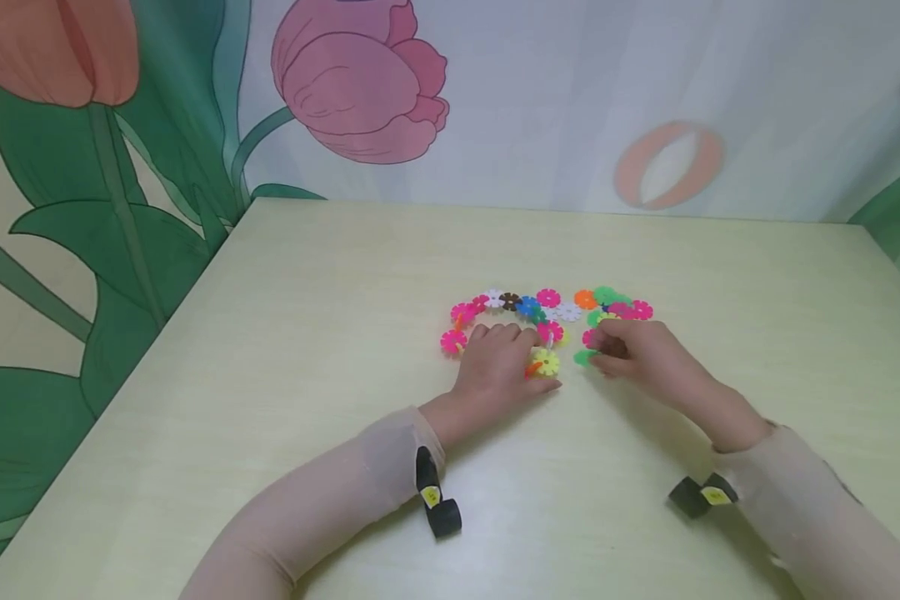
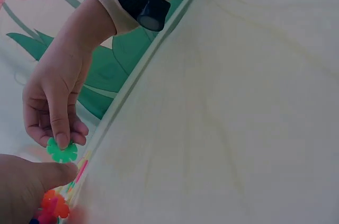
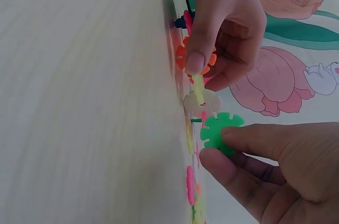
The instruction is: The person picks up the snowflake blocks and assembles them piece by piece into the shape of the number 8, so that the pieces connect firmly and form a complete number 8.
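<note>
Between the thumb and fingers of my right hand [image 1: 648,358] is a green notched snowflake disc [image 3: 220,131], pinched at its edge. My left hand [image 1: 498,367] grips a yellow snowflake disc [image 1: 546,362] of a joined chain; the right wrist view shows this disc edge-on below the thumb. An orange disc [image 3: 181,54] sits behind that thumb. Linked pink, white, brown and blue discs curve round beyond my left hand, among them a brown disc [image 1: 510,302]. The green disc is apart from the yellow one. My left fingers hide part of the chain.
More discs, including an orange disc [image 1: 585,299] and a pink disc [image 1: 642,310], lie beyond my right hand. They rest on a pale table [image 1: 307,292], whose far edge meets a wall painted with tulips [image 1: 360,83]. Both wrists carry black cameras.
</note>
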`<state>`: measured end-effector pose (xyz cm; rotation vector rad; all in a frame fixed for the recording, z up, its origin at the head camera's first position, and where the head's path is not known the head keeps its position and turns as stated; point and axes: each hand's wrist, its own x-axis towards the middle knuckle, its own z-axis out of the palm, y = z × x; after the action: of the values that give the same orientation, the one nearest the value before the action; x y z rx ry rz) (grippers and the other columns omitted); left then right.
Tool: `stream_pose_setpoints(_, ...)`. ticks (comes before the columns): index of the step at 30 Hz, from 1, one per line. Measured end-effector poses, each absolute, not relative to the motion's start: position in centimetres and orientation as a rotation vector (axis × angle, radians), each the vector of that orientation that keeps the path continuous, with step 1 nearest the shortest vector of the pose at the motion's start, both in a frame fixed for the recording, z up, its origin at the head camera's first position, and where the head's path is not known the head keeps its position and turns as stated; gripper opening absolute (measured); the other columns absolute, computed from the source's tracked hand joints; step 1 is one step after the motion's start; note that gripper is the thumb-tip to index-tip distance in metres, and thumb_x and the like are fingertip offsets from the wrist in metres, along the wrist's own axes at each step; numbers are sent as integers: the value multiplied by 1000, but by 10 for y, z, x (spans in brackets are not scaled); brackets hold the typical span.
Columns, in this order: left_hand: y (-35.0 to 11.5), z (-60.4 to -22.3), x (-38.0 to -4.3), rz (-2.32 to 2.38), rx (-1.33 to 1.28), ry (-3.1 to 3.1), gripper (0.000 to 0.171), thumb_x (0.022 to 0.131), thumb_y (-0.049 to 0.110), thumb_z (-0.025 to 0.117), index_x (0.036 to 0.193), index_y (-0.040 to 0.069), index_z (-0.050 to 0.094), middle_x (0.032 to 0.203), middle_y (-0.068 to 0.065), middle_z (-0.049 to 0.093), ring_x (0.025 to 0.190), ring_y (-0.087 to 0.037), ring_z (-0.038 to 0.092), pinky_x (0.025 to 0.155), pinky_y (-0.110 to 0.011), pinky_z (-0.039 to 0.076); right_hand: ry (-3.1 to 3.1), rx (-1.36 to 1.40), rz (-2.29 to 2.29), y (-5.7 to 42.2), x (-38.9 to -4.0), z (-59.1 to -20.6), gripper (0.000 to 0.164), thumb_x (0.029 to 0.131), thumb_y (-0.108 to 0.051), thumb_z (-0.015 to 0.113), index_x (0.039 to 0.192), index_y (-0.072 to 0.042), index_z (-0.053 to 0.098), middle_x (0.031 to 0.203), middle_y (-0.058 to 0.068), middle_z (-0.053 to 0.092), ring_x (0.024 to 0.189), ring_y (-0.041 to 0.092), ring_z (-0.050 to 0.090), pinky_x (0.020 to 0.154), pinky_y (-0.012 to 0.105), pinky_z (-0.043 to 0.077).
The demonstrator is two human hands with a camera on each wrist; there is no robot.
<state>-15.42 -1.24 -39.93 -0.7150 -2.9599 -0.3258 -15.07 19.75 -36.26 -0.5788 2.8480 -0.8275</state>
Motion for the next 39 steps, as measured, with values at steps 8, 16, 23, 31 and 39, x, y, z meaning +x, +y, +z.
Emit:
stream_pose_setpoints(8, -15, -399, -153, -335, -725, -2948, 43, 85, 51, 67, 114, 19, 64, 102, 5, 65, 98, -14, 58, 89, -30, 38, 2825, -632, -841, 188, -156, -366, 7, 84, -7, 72, 83, -8, 64, 66, -1, 59, 63, 14, 52, 60, 20, 45)
stream_pose_setpoints(16, -22, -397, -153, -452, -745, -2975, 35, 85, 39, 69, 112, 17, 66, 98, 5, 66, 94, -12, 58, 91, -30, 38, 2828, -680, -838, 182, -158, -372, 6, 84, -7, 72, 86, -9, 67, 75, -1, 64, 70, 14, 53, 64, 21, 48)
stream_pose_setpoints(23, -28, -398, -154, -469, -782, -2963, 34, 86, 39, 69, 113, 18, 67, 100, 6, 67, 94, -12, 59, 91, -29, 37, 2852, -728, -820, 175, -157, -377, 10, 83, -7, 73, 92, -9, 70, 81, -1, 68, 74, 14, 56, 70, 25, 51)
stream_pose_setpoints(31, -31, -395, -153, -485, -848, -2959, 36, 87, 38, 69, 115, 16, 66, 102, 4, 68, 96, -13, 59, 92, -30, 37, 2958, -902, -699, 172, -153, -381, 13, 80, -6, 76, 92, -6, 72, 83, 3, 70, 75, 15, 61, 73, 33, 55)
stream_pose_setpoints(39, -34, -394, -153, -566, -920, -2962, 39, 88, 35, 68, 119, 12, 65, 109, 1, 69, 103, -14, 60, 95, -30, 37, 2996, -978, -772, 169, -150, -388, 17, 77, -6, 78, 93, -6, 72, 85, 5, 71, 79, 18, 66, 76, 36, 56)
